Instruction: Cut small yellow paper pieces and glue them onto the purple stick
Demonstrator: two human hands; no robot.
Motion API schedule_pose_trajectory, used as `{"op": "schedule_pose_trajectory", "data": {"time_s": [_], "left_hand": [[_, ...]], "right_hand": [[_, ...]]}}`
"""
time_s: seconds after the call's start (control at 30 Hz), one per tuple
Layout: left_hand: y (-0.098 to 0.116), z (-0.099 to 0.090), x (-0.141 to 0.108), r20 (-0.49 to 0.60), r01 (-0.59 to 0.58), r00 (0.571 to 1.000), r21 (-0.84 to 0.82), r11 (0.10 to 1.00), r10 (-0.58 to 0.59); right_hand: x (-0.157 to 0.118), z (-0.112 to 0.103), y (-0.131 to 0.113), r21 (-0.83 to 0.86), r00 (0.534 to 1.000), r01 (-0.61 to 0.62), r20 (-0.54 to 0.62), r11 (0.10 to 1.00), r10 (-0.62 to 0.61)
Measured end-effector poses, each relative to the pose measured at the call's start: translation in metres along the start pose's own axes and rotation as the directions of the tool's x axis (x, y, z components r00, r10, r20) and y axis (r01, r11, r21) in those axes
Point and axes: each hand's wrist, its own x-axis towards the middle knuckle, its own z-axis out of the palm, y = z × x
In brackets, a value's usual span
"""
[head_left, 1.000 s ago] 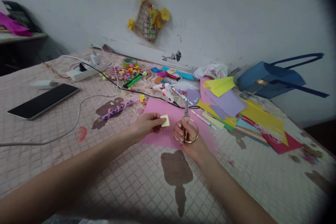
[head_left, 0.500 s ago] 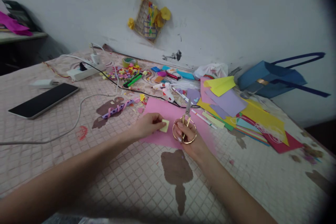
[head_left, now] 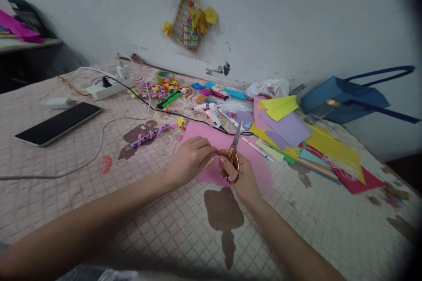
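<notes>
Over a pink sheet of paper [head_left: 255, 171], my two hands meet at the fingertips. My left hand [head_left: 193, 158] is closed on a small pale yellow piece of paper [head_left: 209, 161], mostly hidden beneath its fingers. My right hand [head_left: 242, 171] grips gold-handled scissors [head_left: 235, 142], blades pointing up and away from me. Its thumb and forefinger reach to the left fingertips; whether they also touch the paper piece I cannot tell. Left of the sheet lies a purple dotted stick wound with pink ribbon [head_left: 150, 135].
A white glue gun [head_left: 213, 118] with a black cord lies behind the sheet. Coloured papers [head_left: 286, 127] and a blue bag [head_left: 343, 99] are on the right. A black tablet [head_left: 59, 123], a power strip [head_left: 110, 89], a green cutter [head_left: 169, 99] and small paper cutouts [head_left: 153, 91] sit left and back.
My left hand has turned over and moved right, meeting the right fingertips and covering much of the yellow piece. The scissors have rotated in my right hand.
</notes>
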Motion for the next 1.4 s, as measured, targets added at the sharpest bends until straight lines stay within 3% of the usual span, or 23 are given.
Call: {"op": "schedule_pose_trajectory", "data": {"time_s": [0.13,0.27,0.4,0.53,0.73,0.83,0.93,1.0,1.07,1.17,1.23,1.3,1.4], "left_hand": [[0.0,-0.005,0.003,0.081,-0.008,0.997,0.17,0.985,-0.006],[-0.009,-0.014,0.009,0.074,0.159,0.978,0.333,0.929,-0.194],[-0.019,-0.017,0.01,0.157,0.293,0.907,0.431,0.854,-0.39],[-0.016,-0.003,0.003,0.23,0.355,0.878,0.276,0.893,-0.42],[-0.018,0.017,-0.003,0.268,0.436,0.87,-0.025,0.9,-0.414],[-0.02,0.014,0.001,0.313,0.568,0.817,-0.292,0.769,-0.484],[-0.015,0.009,0.007,0.418,0.652,0.756,-0.553,0.519,-0.504],[-0.011,0.006,0.009,0.485,0.664,0.742,-0.628,0.406,-0.462],[-0.009,0.004,0.011,0.486,0.656,0.746,-0.652,0.38,-0.455],[-0.015,0.0,0.012,0.355,0.615,0.756,-0.672,0.412,-0.55],[-0.022,-0.002,0.012,0.311,0.613,0.724,-0.7,0.367,-0.615],[-0.026,-0.002,0.012,0.357,0.623,0.668,-0.749,0.227,-0.653],[-0.026,0.0,0.012,0.512,0.625,0.59,-0.779,-0.049,-0.625]], "right_hand": [[-0.001,0.001,-0.002,-0.018,1.0,-0.005,-0.012,1.0,0.005],[0.003,-0.004,-0.002,-0.025,0.997,-0.003,-0.071,1.0,0.001],[0.008,-0.011,0.0,-0.1,0.993,-0.006,-0.121,0.995,-0.006],[0.011,-0.014,0.001,-0.132,0.995,0.003,-0.095,0.991,-0.016],[0.011,-0.014,0.003,-0.141,0.997,-0.018,-0.079,0.99,0.007],[0.012,-0.014,0.005,-0.135,0.998,-0.02,-0.066,0.991,0.012],[0.012,-0.011,0.006,-0.113,0.998,-0.06,-0.018,0.992,0.058],[0.011,-0.01,0.004,-0.087,0.995,-0.091,0.022,0.992,0.093],[0.011,-0.01,0.002,-0.07,0.994,-0.1,0.03,0.992,0.103],[0.012,-0.016,-0.002,-0.049,0.995,-0.088,-0.049,0.995,0.085],[0.015,-0.023,-0.003,-0.029,0.992,-0.072,-0.109,0.997,0.068],[0.018,-0.029,-0.002,-0.012,0.988,-0.05,-0.146,0.999,0.048],[0.021,-0.034,0.0,0.013,0.985,-0.049,-0.163,0.999,0.051]]}}
